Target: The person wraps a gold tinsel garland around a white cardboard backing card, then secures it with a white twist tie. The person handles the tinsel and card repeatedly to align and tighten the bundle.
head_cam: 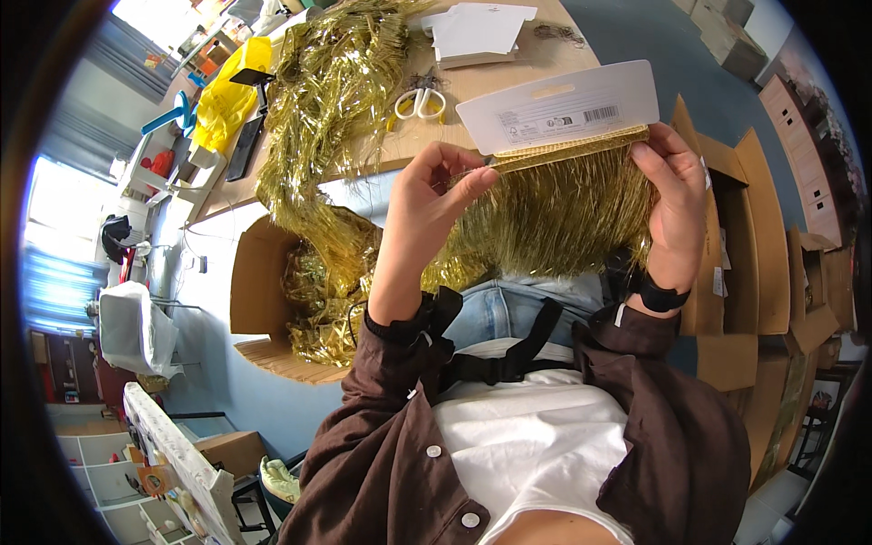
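Between my two hands is a gold tinsel fringe [565,218], its woven band [572,151] running level along the top and its strands hanging over my lap. My left hand [439,197] pinches the band's left end between thumb and fingers, where a thin wire or thread seems to show. With thumb and forefinger my right hand [671,174] grips the right end, close to the card's corner. A white printed header card [558,105] with a hang slot and a barcode stands up behind the band. Whether the card is fastened to it, I cannot tell.
A heap of gold tinsel [334,88] trails off the wooden table [470,85] into a cardboard box [255,286] at left. White-handled scissors [420,103], a stack of white cards [477,34] and a yellow plastic bag [235,95] lie on the table. Open cartons [766,231] stand at right.
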Available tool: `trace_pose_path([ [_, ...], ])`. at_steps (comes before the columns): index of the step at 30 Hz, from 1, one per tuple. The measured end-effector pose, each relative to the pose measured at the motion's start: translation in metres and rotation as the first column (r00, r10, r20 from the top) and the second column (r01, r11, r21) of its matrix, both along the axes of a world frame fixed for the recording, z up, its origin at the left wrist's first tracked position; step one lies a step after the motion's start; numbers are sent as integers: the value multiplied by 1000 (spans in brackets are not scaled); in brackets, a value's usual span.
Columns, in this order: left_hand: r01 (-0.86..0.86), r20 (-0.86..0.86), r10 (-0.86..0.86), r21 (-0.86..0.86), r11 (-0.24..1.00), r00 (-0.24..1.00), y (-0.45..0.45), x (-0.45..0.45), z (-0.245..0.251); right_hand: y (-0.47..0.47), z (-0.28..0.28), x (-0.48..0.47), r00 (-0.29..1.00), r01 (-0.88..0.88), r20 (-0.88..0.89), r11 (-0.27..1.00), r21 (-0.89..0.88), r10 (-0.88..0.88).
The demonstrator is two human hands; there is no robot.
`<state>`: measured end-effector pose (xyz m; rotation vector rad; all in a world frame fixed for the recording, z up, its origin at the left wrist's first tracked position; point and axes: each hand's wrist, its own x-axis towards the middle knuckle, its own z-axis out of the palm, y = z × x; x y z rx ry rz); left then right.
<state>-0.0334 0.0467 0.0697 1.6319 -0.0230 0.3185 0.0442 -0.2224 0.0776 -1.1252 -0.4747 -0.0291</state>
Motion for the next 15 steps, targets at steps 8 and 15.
trace_pose_path([
  [8,32,-26,-33,-18,999,999,3,3,-5,-2,-8,6,988,-94,-119,994,50,99],
  [15,11,-99,-21,-99,995,995,2,4,-6,24,-20,30,965,131,-217,988,-84,-147],
])
